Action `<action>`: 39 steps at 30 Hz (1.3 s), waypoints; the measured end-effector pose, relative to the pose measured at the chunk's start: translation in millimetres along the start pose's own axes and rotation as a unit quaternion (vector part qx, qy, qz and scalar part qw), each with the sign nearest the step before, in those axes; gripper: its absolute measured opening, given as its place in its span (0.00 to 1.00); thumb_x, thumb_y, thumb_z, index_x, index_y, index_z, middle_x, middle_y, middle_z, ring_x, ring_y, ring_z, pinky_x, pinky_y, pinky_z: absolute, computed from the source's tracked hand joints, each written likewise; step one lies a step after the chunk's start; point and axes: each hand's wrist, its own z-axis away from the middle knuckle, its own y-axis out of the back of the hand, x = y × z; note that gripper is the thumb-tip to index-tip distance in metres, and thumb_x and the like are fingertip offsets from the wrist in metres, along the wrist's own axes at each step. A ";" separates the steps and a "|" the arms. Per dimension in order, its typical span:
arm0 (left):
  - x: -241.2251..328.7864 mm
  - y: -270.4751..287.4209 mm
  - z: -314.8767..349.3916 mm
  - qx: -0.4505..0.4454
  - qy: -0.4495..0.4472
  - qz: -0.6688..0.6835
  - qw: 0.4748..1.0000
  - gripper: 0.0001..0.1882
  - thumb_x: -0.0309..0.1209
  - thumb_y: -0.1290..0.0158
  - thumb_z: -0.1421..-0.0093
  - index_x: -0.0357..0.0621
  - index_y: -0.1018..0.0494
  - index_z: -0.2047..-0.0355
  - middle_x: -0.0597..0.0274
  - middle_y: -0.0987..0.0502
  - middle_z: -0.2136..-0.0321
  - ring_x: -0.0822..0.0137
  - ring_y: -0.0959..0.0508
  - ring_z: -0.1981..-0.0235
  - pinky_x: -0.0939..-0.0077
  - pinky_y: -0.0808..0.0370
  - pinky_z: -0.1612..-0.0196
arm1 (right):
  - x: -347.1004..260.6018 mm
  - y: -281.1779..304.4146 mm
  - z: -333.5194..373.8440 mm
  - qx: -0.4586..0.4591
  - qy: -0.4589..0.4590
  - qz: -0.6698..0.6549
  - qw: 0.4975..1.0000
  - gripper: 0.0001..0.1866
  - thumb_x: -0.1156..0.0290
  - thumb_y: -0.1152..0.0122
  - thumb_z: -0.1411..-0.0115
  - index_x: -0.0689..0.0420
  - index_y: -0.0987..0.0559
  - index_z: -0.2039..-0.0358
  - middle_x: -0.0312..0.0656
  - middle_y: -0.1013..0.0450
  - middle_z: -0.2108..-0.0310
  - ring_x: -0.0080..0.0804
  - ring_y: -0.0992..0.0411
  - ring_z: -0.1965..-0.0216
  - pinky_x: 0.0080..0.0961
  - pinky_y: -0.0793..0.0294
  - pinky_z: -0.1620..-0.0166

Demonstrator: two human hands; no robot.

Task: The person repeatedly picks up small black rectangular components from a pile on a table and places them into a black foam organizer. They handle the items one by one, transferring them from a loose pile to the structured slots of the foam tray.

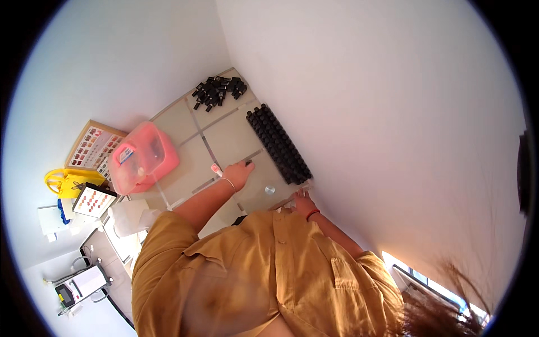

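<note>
My left hand [238, 175], with a thin band at the wrist, is over the tiled tabletop [196, 160]. Its fingers are curled, and a small dark spot shows at the fingertips; what it is I cannot make out. Right beside that hand is a small pink-and-white object [217, 169]. My right hand [304, 203], a red band on its wrist, lies at the near right edge of the table by the wall, fingers stretched out. Between the hands sits a small round silvery disc [270, 190]. Small black bottles [278, 143] stand in tight rows along the right wall.
A loose pile of black bottles [216, 91] lies in the far corner. At left are a pink lidded box [163, 154], a framed colour chart [84, 146], a yellow bag [73, 182] and a smaller chart [94, 201]. White walls rise close behind and to the right.
</note>
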 end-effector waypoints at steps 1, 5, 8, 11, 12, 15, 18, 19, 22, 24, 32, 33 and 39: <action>9.1 -0.2 5.1 0.001 -0.030 0.011 0.999 0.11 0.29 0.59 0.46 0.50 0.35 0.61 0.51 0.29 0.68 0.53 0.25 0.67 0.61 0.28 0.67 | -3.0 5.7 2.9 0.022 -0.007 -0.014 1.000 0.29 0.61 0.45 0.50 0.65 0.35 0.50 0.60 0.45 0.44 0.55 0.45 0.44 0.37 0.39 0.45; 46.8 -15.8 19.5 -0.004 -0.141 0.005 0.990 0.10 0.30 0.59 0.46 0.52 0.35 0.62 0.53 0.27 0.72 0.53 0.24 0.70 0.62 0.28 0.69 | -20.2 37.7 9.8 0.048 -0.057 -0.197 0.977 0.25 0.65 0.43 0.55 0.59 0.30 0.55 0.53 0.33 0.55 0.47 0.34 0.52 0.32 0.33 0.51; 68.6 -29.4 16.1 -0.019 -0.191 0.007 0.981 0.10 0.32 0.58 0.46 0.52 0.34 0.62 0.54 0.27 0.72 0.52 0.24 0.71 0.60 0.28 0.70 | -21.4 26.7 9.9 0.096 0.038 -0.265 0.959 0.26 0.67 0.42 0.54 0.59 0.32 0.53 0.50 0.30 0.57 0.42 0.31 0.55 0.30 0.32 0.53; 80.9 -32.1 11.8 -0.034 -0.195 0.049 0.979 0.11 0.34 0.58 0.46 0.52 0.34 0.62 0.53 0.27 0.71 0.53 0.24 0.69 0.60 0.28 0.68 | -31.7 24.4 12.1 0.063 0.051 -0.313 0.946 0.28 0.69 0.43 0.51 0.58 0.37 0.49 0.50 0.31 0.56 0.42 0.32 0.54 0.30 0.32 0.53; 85.2 -30.4 11.9 -0.033 -0.188 0.053 0.980 0.11 0.34 0.57 0.46 0.52 0.34 0.61 0.53 0.27 0.70 0.53 0.24 0.68 0.61 0.28 0.67 | -34.0 28.1 14.9 0.052 0.055 -0.326 0.942 0.28 0.69 0.44 0.51 0.58 0.38 0.47 0.50 0.31 0.55 0.41 0.31 0.54 0.30 0.32 0.53; 93.1 -30.3 9.8 -0.039 -0.156 0.094 0.983 0.14 0.33 0.56 0.47 0.51 0.34 0.59 0.52 0.27 0.69 0.53 0.25 0.66 0.61 0.28 0.65 | -36.2 35.3 20.6 0.033 0.061 -0.386 0.920 0.30 0.72 0.46 0.48 0.58 0.42 0.45 0.49 0.31 0.54 0.38 0.31 0.53 0.28 0.32 0.52; 95.7 -43.5 6.7 -0.024 -0.122 0.201 0.972 0.17 0.30 0.54 0.49 0.48 0.35 0.57 0.49 0.27 0.66 0.51 0.25 0.65 0.62 0.28 0.63 | -25.7 10.2 15.1 0.042 0.055 -0.490 0.869 0.29 0.75 0.48 0.47 0.59 0.42 0.45 0.47 0.32 0.53 0.35 0.32 0.52 0.26 0.33 0.51; 95.2 -43.1 9.3 0.006 -0.126 0.243 0.962 0.18 0.30 0.54 0.49 0.47 0.35 0.56 0.48 0.27 0.65 0.51 0.26 0.65 0.63 0.28 0.62 | -20.0 -1.9 10.6 0.044 0.052 -0.526 0.848 0.28 0.75 0.49 0.47 0.60 0.42 0.45 0.46 0.32 0.53 0.34 0.32 0.52 0.25 0.33 0.51; 84.5 -62.8 12.5 -0.011 -0.029 0.365 0.930 0.22 0.29 0.52 0.50 0.43 0.37 0.53 0.46 0.28 0.62 0.52 0.26 0.62 0.66 0.28 0.60 | -8.8 -13.2 6.6 0.058 0.032 -0.505 0.860 0.26 0.76 0.49 0.46 0.61 0.40 0.46 0.45 0.32 0.52 0.32 0.33 0.52 0.24 0.33 0.50; 74.1 -92.7 5.0 -0.087 0.039 0.455 0.885 0.24 0.31 0.51 0.50 0.41 0.38 0.51 0.47 0.28 0.61 0.56 0.26 0.60 0.68 0.28 0.59 | -2.2 -17.1 3.6 0.078 0.008 -0.492 0.867 0.25 0.76 0.49 0.46 0.61 0.39 0.46 0.44 0.33 0.52 0.31 0.33 0.51 0.24 0.33 0.51; 67.0 -139.1 -16.0 -0.153 -0.088 0.614 0.769 0.24 0.28 0.52 0.47 0.44 0.41 0.48 0.59 0.37 0.47 0.62 0.31 0.52 0.64 0.29 0.58 | -1.8 2.2 5.8 0.082 -0.110 -0.654 0.744 0.28 0.72 0.52 0.45 0.57 0.43 0.43 0.41 0.41 0.43 0.29 0.37 0.49 0.24 0.34 0.55; 70.9 -136.1 -17.4 -0.156 -0.080 0.635 0.753 0.24 0.26 0.52 0.46 0.44 0.42 0.48 0.61 0.39 0.45 0.63 0.32 0.51 0.64 0.29 0.56 | -2.0 5.0 8.3 0.078 -0.118 -0.660 0.738 0.29 0.72 0.52 0.45 0.57 0.44 0.42 0.41 0.42 0.42 0.29 0.37 0.49 0.25 0.34 0.55; 99.0 -86.0 -16.9 -0.242 0.138 0.789 0.547 0.26 0.24 0.54 0.45 0.47 0.46 0.46 0.62 0.44 0.42 0.60 0.36 0.46 0.60 0.32 0.51 | 4.6 6.6 8.3 0.084 -0.135 -0.670 0.725 0.30 0.73 0.53 0.45 0.55 0.45 0.41 0.38 0.43 0.43 0.29 0.38 0.50 0.29 0.35 0.55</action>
